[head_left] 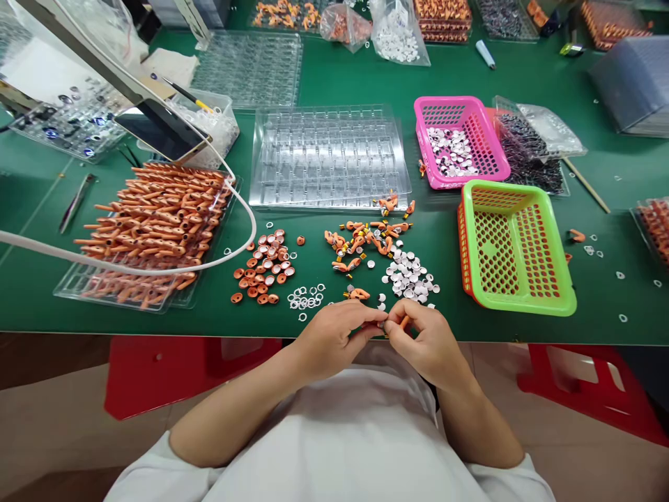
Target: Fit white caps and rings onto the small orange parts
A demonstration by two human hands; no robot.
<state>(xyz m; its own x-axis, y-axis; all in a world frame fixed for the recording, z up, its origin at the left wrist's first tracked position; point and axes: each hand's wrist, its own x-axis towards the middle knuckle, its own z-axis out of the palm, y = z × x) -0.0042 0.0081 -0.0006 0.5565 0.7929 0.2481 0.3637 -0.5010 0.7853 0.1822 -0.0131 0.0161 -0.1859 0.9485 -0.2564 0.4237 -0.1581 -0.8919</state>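
I have one small orange part (pixel 404 322) up at the near edge of the worktop (pixel 444 237), and I judge this to be close fitting work, done at its end. My right hand (pixel 426 343) pinches it between thumb and forefinger; my left hand (pixel 339 337) closes its fingertips on the greyish end (what exactly sits there, my own fingers hide). The next move, I'd say, calls for a light, steady pinch and a small turn or push, with neither hand letting go early.

The part lies right between my hands, touching the fingertips of both. Just beyond my left hand lies a single joint (pixel 357 293), with a loose heap of joints (pixel 384 244) farther off. White caps (pixel 410 275) spread just past my right hand, and beyond my left lie white rings (pixel 306 300) and orange cups (pixel 264 268).
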